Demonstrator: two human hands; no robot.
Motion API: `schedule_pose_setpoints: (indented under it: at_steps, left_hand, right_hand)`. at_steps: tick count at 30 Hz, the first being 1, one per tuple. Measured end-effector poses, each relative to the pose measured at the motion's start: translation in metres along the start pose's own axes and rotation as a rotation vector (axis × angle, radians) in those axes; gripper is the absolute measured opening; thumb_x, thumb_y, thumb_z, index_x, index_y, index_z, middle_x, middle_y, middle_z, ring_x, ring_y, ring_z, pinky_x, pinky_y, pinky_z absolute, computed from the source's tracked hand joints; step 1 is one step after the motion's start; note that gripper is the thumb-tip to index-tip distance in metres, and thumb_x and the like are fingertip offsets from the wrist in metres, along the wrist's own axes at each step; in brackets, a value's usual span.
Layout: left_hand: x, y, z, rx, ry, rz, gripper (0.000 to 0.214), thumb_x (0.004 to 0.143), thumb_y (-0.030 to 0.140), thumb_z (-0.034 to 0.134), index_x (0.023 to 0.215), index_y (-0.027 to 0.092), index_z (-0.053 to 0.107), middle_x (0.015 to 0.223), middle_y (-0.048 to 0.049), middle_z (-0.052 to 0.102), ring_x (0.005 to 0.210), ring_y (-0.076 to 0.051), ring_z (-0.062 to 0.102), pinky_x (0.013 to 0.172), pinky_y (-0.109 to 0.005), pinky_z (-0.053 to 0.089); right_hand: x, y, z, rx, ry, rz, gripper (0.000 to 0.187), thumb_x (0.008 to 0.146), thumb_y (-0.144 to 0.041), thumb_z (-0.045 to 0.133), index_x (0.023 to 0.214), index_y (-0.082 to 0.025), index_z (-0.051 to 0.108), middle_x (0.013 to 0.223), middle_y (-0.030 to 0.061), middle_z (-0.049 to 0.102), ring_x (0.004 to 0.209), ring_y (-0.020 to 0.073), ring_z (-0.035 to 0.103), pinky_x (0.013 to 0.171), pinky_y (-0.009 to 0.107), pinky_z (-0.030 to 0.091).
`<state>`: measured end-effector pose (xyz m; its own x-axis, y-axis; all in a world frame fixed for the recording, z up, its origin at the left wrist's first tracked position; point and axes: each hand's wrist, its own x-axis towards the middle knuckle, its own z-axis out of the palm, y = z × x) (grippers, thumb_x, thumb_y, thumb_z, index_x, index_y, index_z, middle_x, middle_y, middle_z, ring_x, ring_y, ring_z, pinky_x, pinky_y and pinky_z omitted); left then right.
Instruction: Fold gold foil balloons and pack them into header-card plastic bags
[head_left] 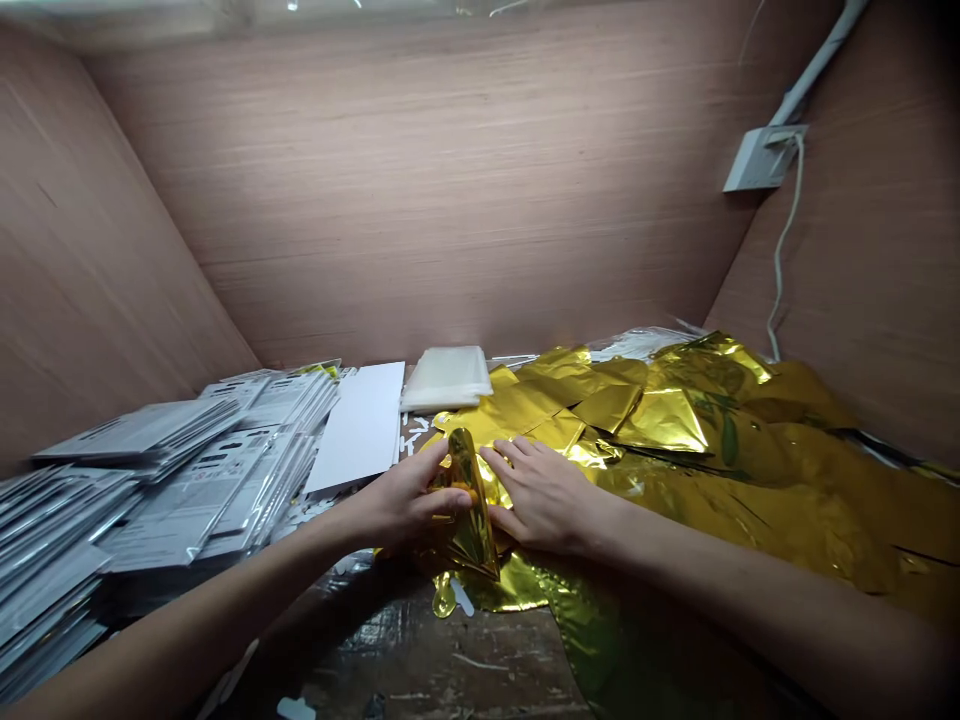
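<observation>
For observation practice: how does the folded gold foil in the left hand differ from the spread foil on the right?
The folded gold foil is narrow and pointed; the spread gold foil is broad. The folded foil stands tilted in the left hand; the spread foil lies creased. Both shine gold.

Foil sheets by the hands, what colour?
Shiny metallic gold foil, shows best in the head view.
</observation>
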<state>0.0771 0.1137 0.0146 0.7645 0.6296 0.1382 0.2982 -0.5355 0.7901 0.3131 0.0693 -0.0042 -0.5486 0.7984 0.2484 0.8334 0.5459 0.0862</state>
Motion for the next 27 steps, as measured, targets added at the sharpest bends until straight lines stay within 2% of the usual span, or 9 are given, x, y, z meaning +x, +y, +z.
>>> schedule_pose_setpoints:
  at_steps: [4, 8, 10, 12, 15, 18, 22, 25, 27]
  left_hand:
    - [0.010, -0.002, 0.008, 0.292, 0.008, -0.124, 0.064, 0.089, 0.048, 0.071, 0.138, 0.017, 0.044, 0.093, -0.0030, 0.064, 0.081, -0.022, 0.062, 0.074, -0.036, 0.052]
    - [0.006, -0.002, 0.022, 0.486, 0.174, -0.057, 0.084, 0.076, 0.043, 0.086, 0.141, 0.017, 0.041, 0.113, -0.0105, 0.064, 0.098, -0.029, 0.065, 0.087, -0.045, 0.053]
    - [0.001, 0.004, 0.029, 0.611, 0.298, -0.010, 0.076, 0.073, 0.038, 0.089, 0.134, 0.018, 0.049, 0.120, -0.0125, 0.062, 0.106, -0.032, 0.063, 0.091, -0.049, 0.053]
    - [-0.006, 0.012, 0.036, 0.727, 0.355, 0.042, 0.050, 0.077, 0.030, 0.086, 0.118, 0.019, 0.059, 0.122, -0.0114, 0.061, 0.112, -0.033, 0.060, 0.094, -0.050, 0.053]
    - [-0.017, 0.019, 0.045, 0.748, 0.249, 0.181, 0.007, 0.093, 0.015, 0.066, 0.097, 0.019, 0.065, 0.109, -0.0066, 0.069, 0.099, -0.025, 0.066, 0.086, -0.040, 0.058]
    - [-0.026, 0.017, 0.052, 0.687, 0.176, 0.287, 0.029, 0.097, 0.002, 0.048, 0.110, 0.020, 0.067, 0.116, -0.0067, 0.073, 0.099, -0.020, 0.070, 0.084, -0.033, 0.060]
    - [-0.035, 0.013, 0.057, 0.765, 0.186, 0.254, 0.045, 0.094, -0.002, 0.038, 0.125, 0.018, 0.063, 0.122, -0.0100, 0.073, 0.097, -0.022, 0.074, 0.080, -0.033, 0.062]
    - [-0.040, 0.022, 0.059, 0.807, 0.213, 0.173, 0.039, 0.096, 0.007, 0.039, 0.125, 0.017, 0.062, 0.116, -0.0113, 0.074, 0.092, -0.024, 0.074, 0.077, -0.038, 0.063]
    - [-0.041, 0.030, 0.061, 0.771, 0.254, 0.069, 0.029, 0.100, 0.024, 0.045, 0.122, 0.016, 0.062, 0.110, -0.0125, 0.075, 0.091, -0.027, 0.074, 0.078, -0.042, 0.063]
  right_hand:
    - [0.000, 0.002, -0.001, -0.047, -0.003, 0.033, 0.056, 0.095, -0.055, 0.050, 0.116, -0.006, 0.065, 0.108, 0.0188, 0.065, 0.100, 0.0341, 0.058, 0.092, 0.047, 0.050]
    - [-0.002, 0.001, -0.001, -0.083, -0.006, 0.023, 0.053, 0.095, -0.055, 0.050, 0.108, -0.007, 0.068, 0.104, 0.0184, 0.065, 0.097, 0.0336, 0.057, 0.088, 0.046, 0.049]
    - [-0.003, 0.000, -0.002, -0.093, 0.000, 0.033, 0.051, 0.095, -0.054, 0.050, 0.108, -0.008, 0.069, 0.104, 0.0180, 0.065, 0.098, 0.0334, 0.057, 0.088, 0.046, 0.048]
    - [-0.003, -0.001, -0.002, -0.096, 0.010, 0.038, 0.050, 0.096, -0.053, 0.049, 0.107, -0.008, 0.069, 0.104, 0.0173, 0.065, 0.099, 0.0330, 0.057, 0.089, 0.046, 0.047]
    - [-0.003, -0.002, -0.003, -0.099, 0.009, 0.032, 0.051, 0.097, -0.055, 0.047, 0.106, -0.009, 0.069, 0.103, 0.0168, 0.065, 0.098, 0.0325, 0.056, 0.088, 0.045, 0.046]
    - [-0.003, -0.003, -0.004, -0.115, -0.003, 0.030, 0.049, 0.097, -0.054, 0.048, 0.105, -0.010, 0.069, 0.103, 0.0170, 0.066, 0.098, 0.0324, 0.056, 0.087, 0.045, 0.046]
    - [-0.002, -0.002, -0.004, -0.108, -0.012, 0.032, 0.049, 0.096, -0.054, 0.049, 0.104, -0.010, 0.069, 0.104, 0.0164, 0.066, 0.098, 0.0322, 0.056, 0.087, 0.044, 0.047]
    - [-0.001, -0.002, -0.004, -0.096, -0.021, 0.032, 0.052, 0.096, -0.056, 0.049, 0.105, -0.009, 0.069, 0.104, 0.0166, 0.065, 0.099, 0.0323, 0.056, 0.089, 0.044, 0.046]
    - [0.000, -0.003, -0.003, -0.092, -0.024, 0.032, 0.052, 0.096, -0.056, 0.049, 0.104, -0.009, 0.069, 0.104, 0.0166, 0.065, 0.100, 0.0322, 0.056, 0.091, 0.044, 0.045]
